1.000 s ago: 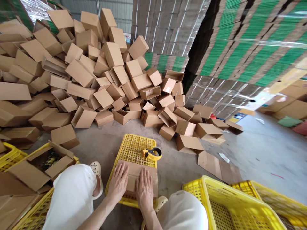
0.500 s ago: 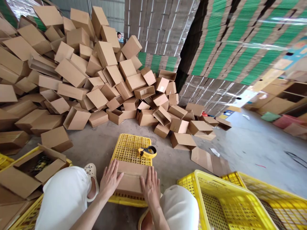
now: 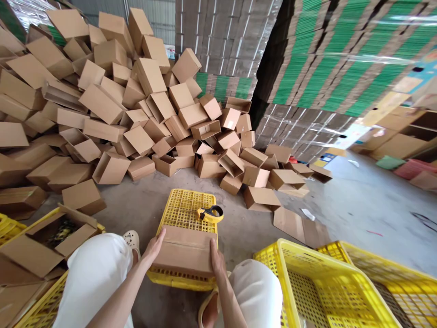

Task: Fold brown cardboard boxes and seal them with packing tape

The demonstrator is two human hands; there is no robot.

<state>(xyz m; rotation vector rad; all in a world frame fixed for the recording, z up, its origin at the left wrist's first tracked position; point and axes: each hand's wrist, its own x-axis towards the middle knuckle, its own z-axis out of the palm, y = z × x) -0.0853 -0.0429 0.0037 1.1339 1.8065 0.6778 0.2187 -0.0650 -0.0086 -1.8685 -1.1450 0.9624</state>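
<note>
A closed cardboard box (image 3: 186,252) lies on an upturned yellow plastic crate (image 3: 187,199) between my knees. A strip of tape seems to run along its top seam. My left hand (image 3: 154,248) grips the box's left end, and my right hand (image 3: 217,258) grips its right end, thumb near the top edge. The fingers on the far sides are partly hidden. Just beyond the box, a yellow-and-black tape dispenser (image 3: 210,214) rests on the crate near its right edge.
An open carton (image 3: 37,255) with dark and yellow contents sits in a yellow crate at left. Yellow crates (image 3: 321,278) stand at right. A large heap of cardboard boxes (image 3: 139,139) fills the back, before strapped stacks of flat cardboard (image 3: 307,59). A flattened carton (image 3: 300,226) lies on the floor.
My hands have slid outward from lying flat on the box's top to holding its two ends. The tape dispenser has stayed in place on the crate.
</note>
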